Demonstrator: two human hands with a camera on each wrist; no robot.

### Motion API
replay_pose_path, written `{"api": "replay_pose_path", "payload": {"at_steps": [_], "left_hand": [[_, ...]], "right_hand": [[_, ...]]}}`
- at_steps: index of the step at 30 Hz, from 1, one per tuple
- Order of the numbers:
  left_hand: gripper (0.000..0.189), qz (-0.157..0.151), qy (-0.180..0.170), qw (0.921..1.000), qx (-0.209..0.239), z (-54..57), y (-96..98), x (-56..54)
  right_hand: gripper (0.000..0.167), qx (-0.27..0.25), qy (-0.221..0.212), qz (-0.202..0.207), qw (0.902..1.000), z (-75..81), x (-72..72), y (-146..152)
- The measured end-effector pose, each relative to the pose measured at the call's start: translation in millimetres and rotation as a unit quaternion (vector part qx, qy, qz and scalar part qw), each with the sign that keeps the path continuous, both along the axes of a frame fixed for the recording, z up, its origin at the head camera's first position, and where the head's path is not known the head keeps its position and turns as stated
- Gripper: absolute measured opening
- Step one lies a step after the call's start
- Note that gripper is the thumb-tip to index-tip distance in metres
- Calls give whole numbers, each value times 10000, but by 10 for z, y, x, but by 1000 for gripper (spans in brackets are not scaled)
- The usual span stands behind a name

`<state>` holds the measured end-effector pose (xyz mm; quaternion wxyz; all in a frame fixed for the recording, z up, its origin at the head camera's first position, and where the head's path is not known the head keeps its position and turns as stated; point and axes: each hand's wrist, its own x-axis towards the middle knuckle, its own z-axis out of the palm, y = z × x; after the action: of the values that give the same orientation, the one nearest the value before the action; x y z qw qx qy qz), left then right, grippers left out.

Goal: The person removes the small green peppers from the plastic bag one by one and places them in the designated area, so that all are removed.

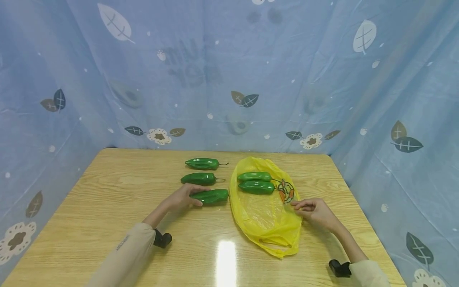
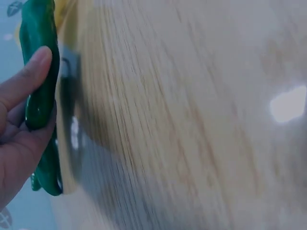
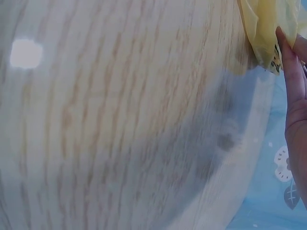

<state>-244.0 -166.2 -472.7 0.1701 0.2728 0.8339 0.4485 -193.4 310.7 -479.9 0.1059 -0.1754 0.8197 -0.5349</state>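
Observation:
My left hand grips a long green pepper by its blunt end, just left of a yellow plastic bag. In the left wrist view the thumb lies along the near side of this pepper, with fingers behind it. The bag lies flattened, and two green peppers, an upper one and a lower one, rest on it side by side, stems to the right. At the bag's right edge my right hand pinches the thin plastic; the right wrist view shows fingertips at the bag.
Two more green peppers, one at the back and one nearer, lie left of the bag, stems to the right. The wooden table is bordered by a patterned blue curtain. Black wrist devices show on both arms.

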Motion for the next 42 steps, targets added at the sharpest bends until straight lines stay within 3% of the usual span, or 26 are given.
{"api": "replay_pose_path", "payload": {"at_steps": [9, 20, 30, 42], "left_hand": [[53, -383, -37, 9990, -230, 39, -20, -105], [56, -520, -36, 9945, -910, 105, -16, -250], [57, -330, -48, 9971, -682, 105, -67, -257], [61, -579, -318, 9969, -425, 35, -120, -333]], "right_hand": [[17, 9, 27, 34, 10000, -1, -30, -1], [16, -39, -3, 31, 10000, 1, -14, -6], [16, -49, -27, 16, 10000, -11, -6, 8], [16, -7, -12, 8, 10000, -19, -1, 12]]}}
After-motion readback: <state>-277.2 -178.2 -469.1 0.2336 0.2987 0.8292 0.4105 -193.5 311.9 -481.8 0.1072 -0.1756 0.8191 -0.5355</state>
